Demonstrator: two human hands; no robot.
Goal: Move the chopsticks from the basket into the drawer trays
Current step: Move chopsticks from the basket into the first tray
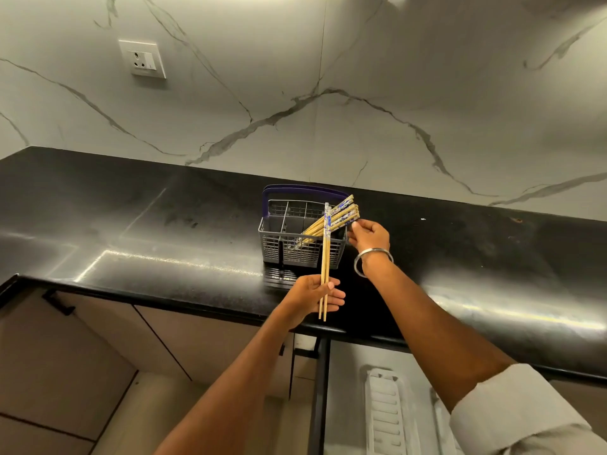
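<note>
A pair of chopsticks [325, 257] stands nearly upright in the left hand [315, 298], pinched low down between thumb and fingers, so the plain wooden tips poke out just under the grip and the blue-patterned tops rise well above it, crossing in front of the basket. Up and to the right of that grip, the remaining chopsticks [335, 220] lie as a slanted bundle in the grey basket [295, 249], their patterned ends leaning out over its right-hand rim. The right hand [369, 236] meets them there: its fingertips are curled in at those upper ends and seem to be nipping one or more, though exactly which stick is held is too small to tell. A metal bangle [372, 262] circles the wrist just below that hand, and a pale rolled sleeve [512, 412] covers the arm further back. The basket has a dark blue handle [305, 190] arched over it and sits on the black countertop [147, 224], just beyond the left hand's grip. Below both grips, under the counter's edge, a white slotted tray [387, 412] shows in the open drawer. Behind everything rises a marble-veined wall [361, 77] with a white socket [143, 59] far off to the left.
</note>
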